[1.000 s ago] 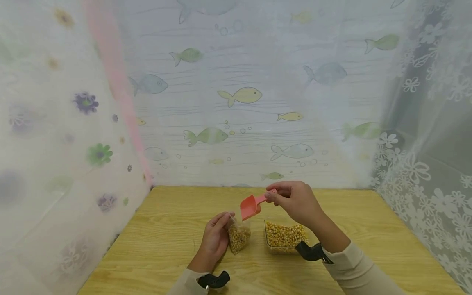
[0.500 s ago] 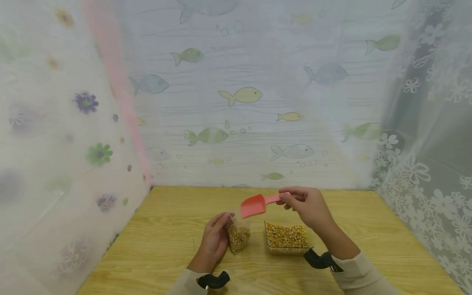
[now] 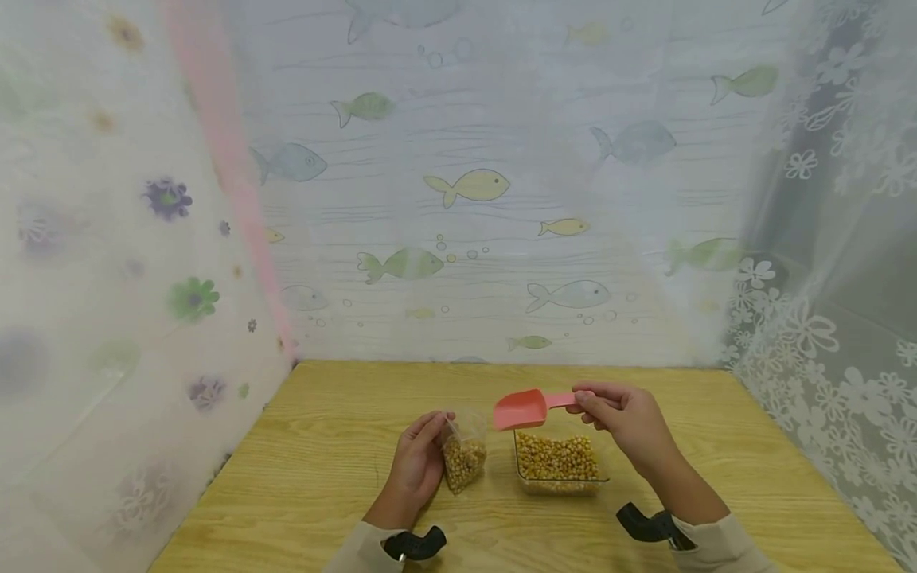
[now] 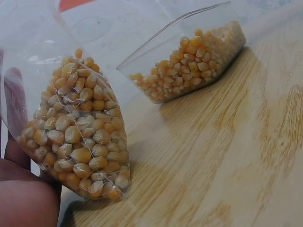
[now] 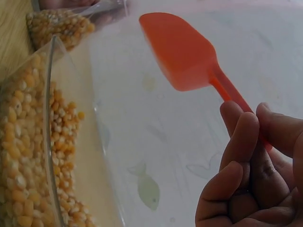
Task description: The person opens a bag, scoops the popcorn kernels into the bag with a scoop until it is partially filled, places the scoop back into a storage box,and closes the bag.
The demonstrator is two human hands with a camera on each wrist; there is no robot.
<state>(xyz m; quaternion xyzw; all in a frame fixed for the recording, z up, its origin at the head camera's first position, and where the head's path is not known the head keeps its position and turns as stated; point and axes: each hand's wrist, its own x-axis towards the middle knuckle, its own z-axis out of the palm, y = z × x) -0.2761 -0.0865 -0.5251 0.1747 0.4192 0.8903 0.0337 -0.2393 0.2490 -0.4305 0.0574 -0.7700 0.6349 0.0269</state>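
Wood-grain table (image 3: 322, 461) is backed by fish-print sheet (image 3: 487, 119), corn-filled bag (image 3: 464, 463) pinched by left hand (image 3: 417, 463), pink scoop (image 3: 521, 410) gripped by right hand (image 3: 632, 418) near clear corn tub (image 3: 562, 485).

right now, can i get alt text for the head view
A right hand holds a pink, empty-looking scoop over a wooden table; a left hand pinches a clear plastic bag of corn kernels. To the bag's right stands a clear container of kernels; fish-printed sheeting hangs behind.

pinches: 2 | left hand (image 3: 418, 463): thumb opposite fingertips | right hand (image 3: 632, 419): thumb pressing toward curled fingers
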